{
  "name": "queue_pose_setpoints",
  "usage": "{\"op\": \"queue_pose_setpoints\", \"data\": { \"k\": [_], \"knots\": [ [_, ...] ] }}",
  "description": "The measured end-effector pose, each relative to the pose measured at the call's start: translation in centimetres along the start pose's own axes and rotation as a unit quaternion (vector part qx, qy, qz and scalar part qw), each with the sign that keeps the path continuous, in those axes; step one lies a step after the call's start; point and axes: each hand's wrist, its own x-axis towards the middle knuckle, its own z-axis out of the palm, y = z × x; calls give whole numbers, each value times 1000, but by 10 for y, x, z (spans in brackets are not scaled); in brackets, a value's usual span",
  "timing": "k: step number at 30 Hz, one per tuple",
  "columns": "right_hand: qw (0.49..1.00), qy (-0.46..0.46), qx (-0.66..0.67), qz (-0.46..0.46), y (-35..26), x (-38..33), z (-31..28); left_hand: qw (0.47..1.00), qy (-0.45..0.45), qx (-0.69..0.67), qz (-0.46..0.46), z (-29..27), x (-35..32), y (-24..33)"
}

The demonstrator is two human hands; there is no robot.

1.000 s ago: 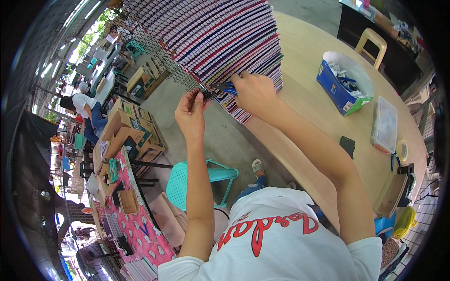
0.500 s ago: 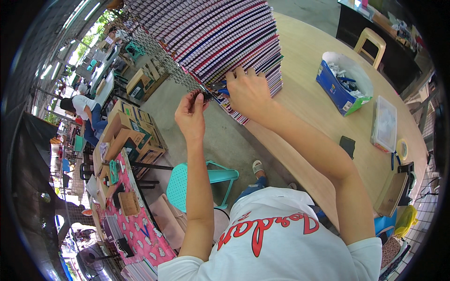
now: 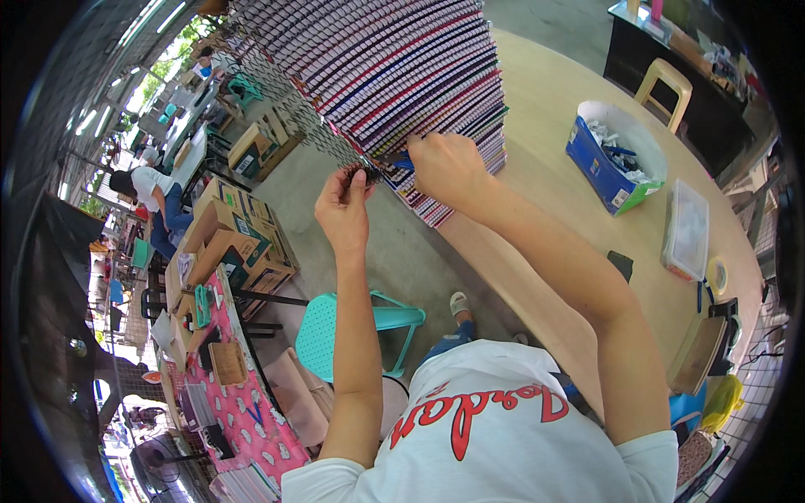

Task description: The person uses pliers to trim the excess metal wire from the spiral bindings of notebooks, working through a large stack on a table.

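Note:
A tall stack of spiral-bound notebooks (image 3: 394, 71) stands at the table's left edge, its many coils facing me in rows. Low on the stack's left corner, my right hand (image 3: 451, 170) is closed around blue-handled pliers (image 3: 402, 161), whose jaws reach left toward the coil ends. Just left of the jaws, my left hand (image 3: 344, 205) pinches a dark wire coil (image 3: 372, 176) between thumb and fingers. Whether the jaws are touching the wire is too small to tell.
On the round wooden table (image 3: 545, 151) are a blue carton (image 3: 599, 172) of scraps, a clear plastic box (image 3: 686, 230) and a tape roll (image 3: 717, 275). A turquoise stool (image 3: 317, 335) stands below my left arm. Cardboard boxes (image 3: 239, 226) and a person (image 3: 155, 193) are farther left.
My right hand's fingers have curled in more tightly around the pliers' handles. The left hand stays almost in place, still pinching the coil.

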Motion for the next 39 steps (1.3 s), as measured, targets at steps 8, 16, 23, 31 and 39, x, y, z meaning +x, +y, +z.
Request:
{"op": "queue_pose_setpoints", "data": {
  "k": [8,16,23,31,39],
  "knots": [
    [999,8,-40,0,-2,2,-3,1000,-1,15,-1,2,0,1],
    [990,13,-139,0,-9,1,-15,1000,11,3,-6,1,0,-1],
    [992,-8,-128,-11,-8,6,-13,1000,24,-6,-11,2,-3,-2],
    [999,20,-28,-20,9,1,-17,992,-10,122,27,8,-3,1],
    [996,-41,-71,-45,-4,17,-8,998,13,50,-25,-10,1,-11]
  ]
}}
